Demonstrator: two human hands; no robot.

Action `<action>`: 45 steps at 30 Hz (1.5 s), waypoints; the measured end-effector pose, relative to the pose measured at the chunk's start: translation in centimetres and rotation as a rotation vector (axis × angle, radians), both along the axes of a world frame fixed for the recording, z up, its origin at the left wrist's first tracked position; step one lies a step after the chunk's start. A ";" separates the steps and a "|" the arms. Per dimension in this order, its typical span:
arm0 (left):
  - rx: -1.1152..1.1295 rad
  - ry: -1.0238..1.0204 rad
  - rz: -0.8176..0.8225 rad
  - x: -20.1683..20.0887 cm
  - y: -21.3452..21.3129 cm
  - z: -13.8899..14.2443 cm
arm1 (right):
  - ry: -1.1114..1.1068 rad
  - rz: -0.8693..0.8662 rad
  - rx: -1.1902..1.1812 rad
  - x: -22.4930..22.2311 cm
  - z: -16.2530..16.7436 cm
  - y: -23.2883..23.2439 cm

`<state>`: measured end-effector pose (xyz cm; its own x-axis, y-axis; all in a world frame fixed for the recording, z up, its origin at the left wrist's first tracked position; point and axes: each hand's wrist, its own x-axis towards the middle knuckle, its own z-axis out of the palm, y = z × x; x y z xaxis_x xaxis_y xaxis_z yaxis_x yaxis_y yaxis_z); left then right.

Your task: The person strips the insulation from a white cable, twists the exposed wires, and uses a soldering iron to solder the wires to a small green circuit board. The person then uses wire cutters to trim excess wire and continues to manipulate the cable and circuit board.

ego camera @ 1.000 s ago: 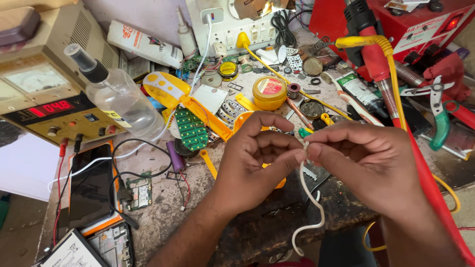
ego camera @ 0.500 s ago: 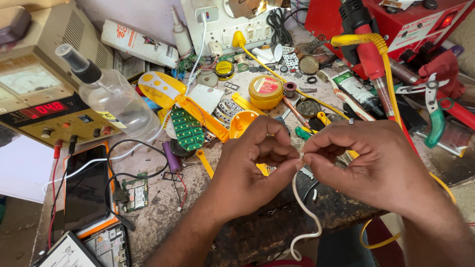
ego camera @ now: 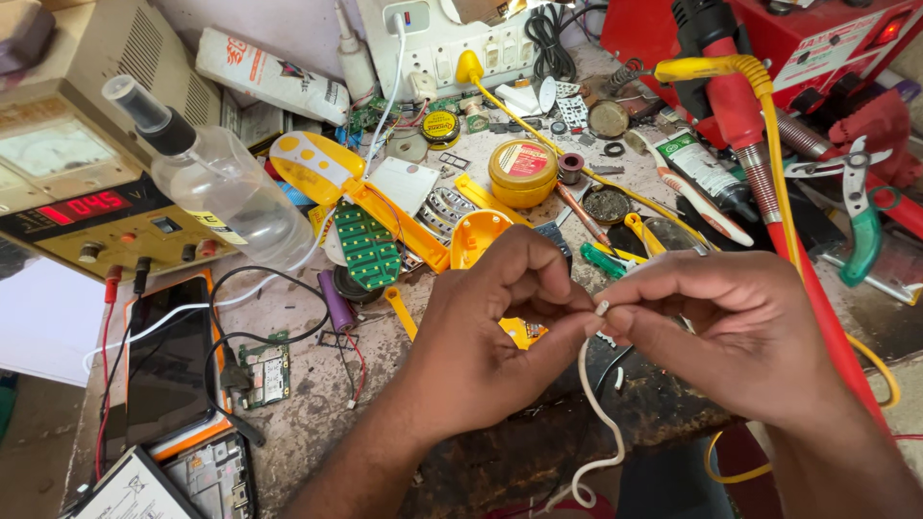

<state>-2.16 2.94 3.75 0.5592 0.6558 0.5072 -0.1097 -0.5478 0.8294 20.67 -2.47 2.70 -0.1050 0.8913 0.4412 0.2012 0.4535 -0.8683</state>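
Left hand (ego camera: 500,327) & right hand (ego camera: 731,336) met fingertip to fingertip above the desk's (ego camera: 317,413) near edge, both pinching the white wire (ego camera: 598,404) end betw. them. Wire's length dropped straight down, curling below the edge.

The white cable (ego camera: 598,404) looks like smooth matt plastic; the yellow casing (ego camera: 404,219) is glossy plastic, the bottle (ego camera: 226,192) clear plastic, the counter (ego camera: 317,404) rough and stained, perhaps stone.
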 end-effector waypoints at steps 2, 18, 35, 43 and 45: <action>-0.009 0.011 -0.003 -0.1 0.0 0.1 | -0.031 -0.007 0.033 0.1 0.1 -0.2; 0.136 0.036 0.038 0.2 -0.2 -0.2 | -0.250 -0.127 0.005 -0.4 1.2 0.1; -0.074 -0.129 -0.052 1.0 -0.4 -0.7 | 0.156 -0.116 -0.212 -0.8 -0.5 0.6; -0.024 0.011 0.066 1.2 -0.4 -0.4 | 0.206 -0.149 -0.175 -1.5 -0.7 1.0; -0.091 -0.020 0.082 1.5 -0.3 -0.5 | 0.181 -0.204 -0.199 -1.7 -0.7 0.9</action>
<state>-0.68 2.63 3.24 0.4919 0.7429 0.4540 -0.0849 -0.4781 0.8742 19.00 -1.54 2.00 0.1486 0.9564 0.2513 0.1044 0.2375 -0.9658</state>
